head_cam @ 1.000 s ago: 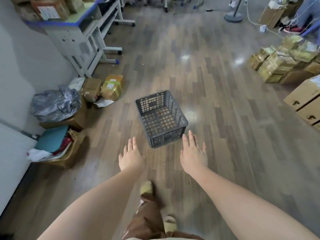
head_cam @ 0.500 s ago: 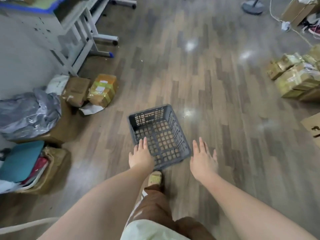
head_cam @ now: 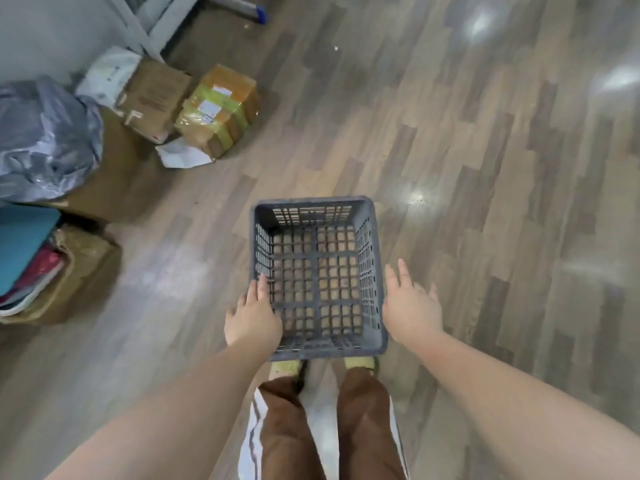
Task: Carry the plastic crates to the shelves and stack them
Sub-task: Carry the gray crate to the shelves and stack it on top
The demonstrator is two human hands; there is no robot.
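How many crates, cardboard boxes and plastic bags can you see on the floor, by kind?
Crate: 1
Cardboard boxes: 4, a plain one, a taped one, a large one under the grey bag, an open one at the left edge
Plastic bags: 2, grey bag, white bag
Total: 7

one grey crate (head_cam: 317, 275), two hands, two taped cardboard boxes; one grey plastic bag (head_cam: 45, 140)

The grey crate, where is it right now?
In the head view the grey crate sits on the wooden floor just in front of the person's feet, between the left hand and the right hand.
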